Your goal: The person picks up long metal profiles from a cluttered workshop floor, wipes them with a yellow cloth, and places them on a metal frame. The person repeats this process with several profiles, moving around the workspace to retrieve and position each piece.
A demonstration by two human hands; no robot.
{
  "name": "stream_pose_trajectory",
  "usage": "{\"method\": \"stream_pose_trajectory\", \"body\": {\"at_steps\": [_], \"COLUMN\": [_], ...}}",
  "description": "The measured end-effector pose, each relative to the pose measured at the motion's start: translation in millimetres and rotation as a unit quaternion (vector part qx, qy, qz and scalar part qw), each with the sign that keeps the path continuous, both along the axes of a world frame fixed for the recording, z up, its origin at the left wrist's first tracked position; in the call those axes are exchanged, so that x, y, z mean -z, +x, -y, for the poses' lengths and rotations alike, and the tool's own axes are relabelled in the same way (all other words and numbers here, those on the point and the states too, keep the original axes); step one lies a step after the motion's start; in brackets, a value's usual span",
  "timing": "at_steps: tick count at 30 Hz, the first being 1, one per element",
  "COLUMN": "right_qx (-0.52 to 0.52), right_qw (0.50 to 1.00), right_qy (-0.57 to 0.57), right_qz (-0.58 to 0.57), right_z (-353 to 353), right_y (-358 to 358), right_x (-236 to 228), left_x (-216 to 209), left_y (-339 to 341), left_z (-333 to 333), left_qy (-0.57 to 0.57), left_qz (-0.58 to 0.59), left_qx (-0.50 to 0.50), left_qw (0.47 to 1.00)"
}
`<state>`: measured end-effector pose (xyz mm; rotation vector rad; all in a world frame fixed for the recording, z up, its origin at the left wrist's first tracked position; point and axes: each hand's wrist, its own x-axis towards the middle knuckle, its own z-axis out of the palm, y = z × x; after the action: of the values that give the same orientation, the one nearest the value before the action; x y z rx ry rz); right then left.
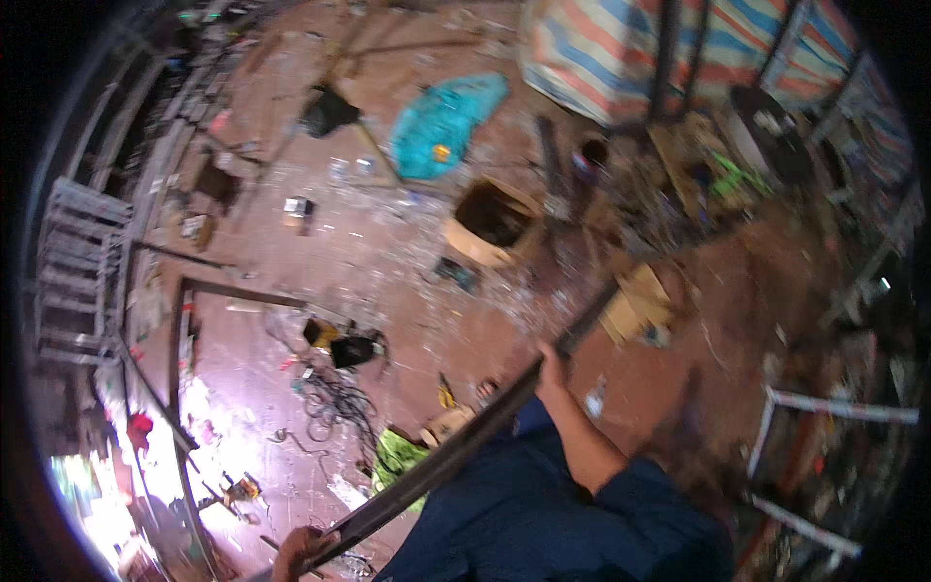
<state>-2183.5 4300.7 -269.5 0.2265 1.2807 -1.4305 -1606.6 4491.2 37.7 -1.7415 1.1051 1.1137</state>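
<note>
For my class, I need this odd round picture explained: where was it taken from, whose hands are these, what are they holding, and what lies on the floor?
There is only one picture. It comes from a wide fisheye camera worn on a person's head, looking down, so straight edges bend near the rim. No machine is involved: the person, in dark blue sleeves, works with two bare hands. The left hand, at the lower edge, and the right hand, higher up, both grip a long dark metal bar that runs diagonally across the view. Below lies a cluttered reddish-brown floor. On it are an open cardboard box, a crumpled turquoise sheet, a tangle of black cables, a bright green cloth and a dark metal frame. A striped red, white and blue tarpaulin hangs at the top.
</note>
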Motion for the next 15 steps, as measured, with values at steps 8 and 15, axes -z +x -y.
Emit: {"method": "stream_pose_trajectory", "body": {"at_steps": [8,15], "right_qx": [-0.092,-0.082], "right_qw": [0.932,0.899], "right_qy": [0.112,0.104], "right_qz": [-0.332,-0.418], "right_z": [-5,17], "right_y": [-20,-88], "right_x": [-32,-19], "left_x": [110,150], "left_y": [18,-111], "left_z": [-159,-132], "left_qy": [-0.144,-0.217], "left_qz": [-0.080,-0.109], "left_qx": [-0.241,-0.176], "left_qw": [0.957,0.954]}}
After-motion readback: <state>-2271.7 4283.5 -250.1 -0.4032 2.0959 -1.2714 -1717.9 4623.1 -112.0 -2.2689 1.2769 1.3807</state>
